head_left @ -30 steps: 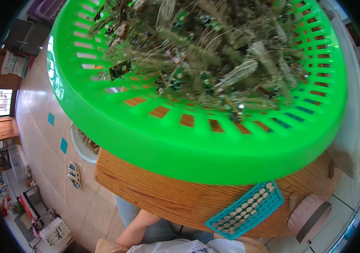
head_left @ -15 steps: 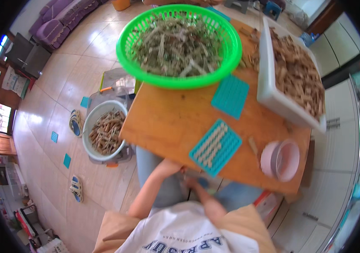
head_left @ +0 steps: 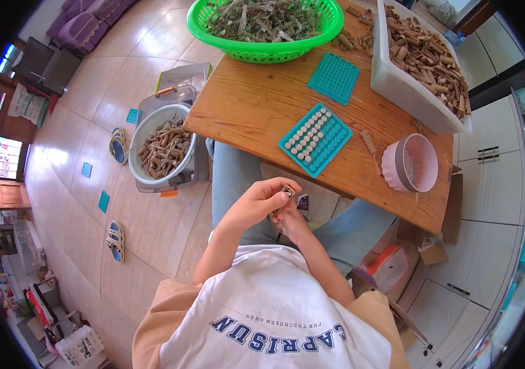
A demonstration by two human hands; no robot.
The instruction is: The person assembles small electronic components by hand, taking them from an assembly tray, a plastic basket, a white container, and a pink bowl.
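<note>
Both my hands meet over my lap, just below the near edge of the wooden table (head_left: 256,104). My left hand (head_left: 256,202) pinches a small brown woody piece (head_left: 288,190) at its fingertips. My right hand (head_left: 292,226) sits under it, fingers curled and touching the same piece from below. On the table in front of my hands lies a teal grid tray (head_left: 316,139) with several small pale pieces set in its holes. A second, empty teal grid tray (head_left: 334,77) lies farther back.
A green basket (head_left: 267,24) of dried stems stands at the table's far side, a white bin (head_left: 419,61) of brown woody pieces at the right, a pink bowl (head_left: 411,163) near the right edge. On the floor to the left stands a white bucket (head_left: 163,147) of woody pieces.
The view has pulled back from close over the green basket to above my lap. My hands have come together at the small piece.
</note>
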